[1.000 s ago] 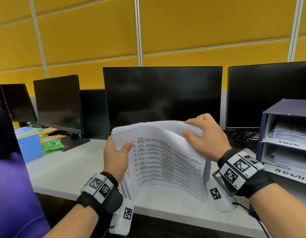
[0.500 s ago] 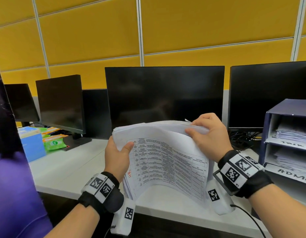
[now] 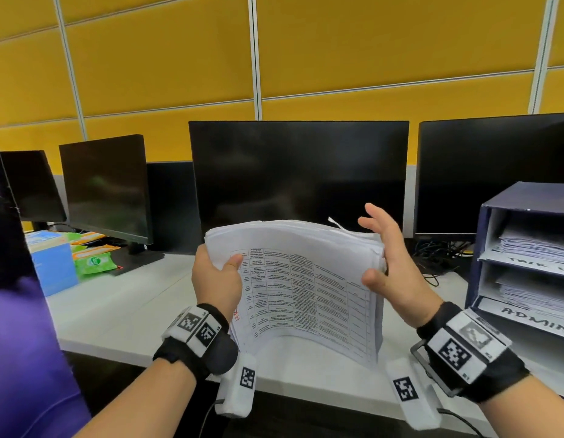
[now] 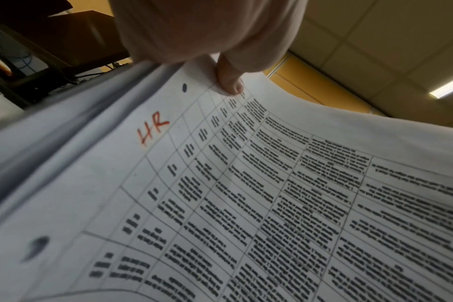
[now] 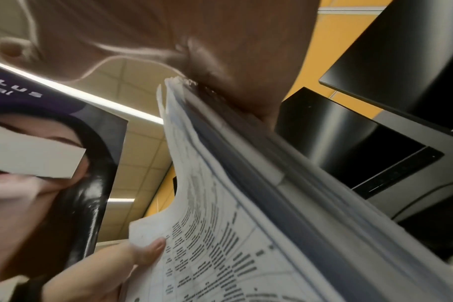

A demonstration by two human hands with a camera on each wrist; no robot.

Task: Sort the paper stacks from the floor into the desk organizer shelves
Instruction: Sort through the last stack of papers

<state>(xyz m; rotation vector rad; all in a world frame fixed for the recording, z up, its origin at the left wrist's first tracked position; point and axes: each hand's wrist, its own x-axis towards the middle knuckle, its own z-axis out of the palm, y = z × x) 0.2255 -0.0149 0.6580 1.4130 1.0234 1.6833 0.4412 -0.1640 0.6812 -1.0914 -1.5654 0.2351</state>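
Both hands hold a thick stack of printed papers (image 3: 306, 279) bowed above the white desk (image 3: 116, 311). My left hand (image 3: 216, 279) grips its left edge, thumb on the top sheet. The left wrist view shows that sheet (image 4: 246, 204), a table with "HR" (image 4: 153, 130) written in red. My right hand (image 3: 391, 267) lies flat against the stack's right edge, fingers straight and spread upward, thumb touching the front page. In the right wrist view the stack's edge (image 5: 233, 194) runs under the palm. The dark blue desk organizer (image 3: 527, 197) stands at the right, with papers on its shelves and an "ADMIN" label (image 3: 536, 320).
Three dark monitors (image 3: 298, 175) (image 3: 103, 184) (image 3: 495, 172) line the back of the desk before a yellow wall. A blue box (image 3: 53, 267) and green packets (image 3: 94, 260) sit at the left. Cables (image 3: 438, 251) lie behind the organizer. A purple board (image 3: 21, 343) stands at my left.
My right hand has let go of the stack's top right corner; its fingers have straightened and the palm now lies against the right edge. The left hand keeps its grip.
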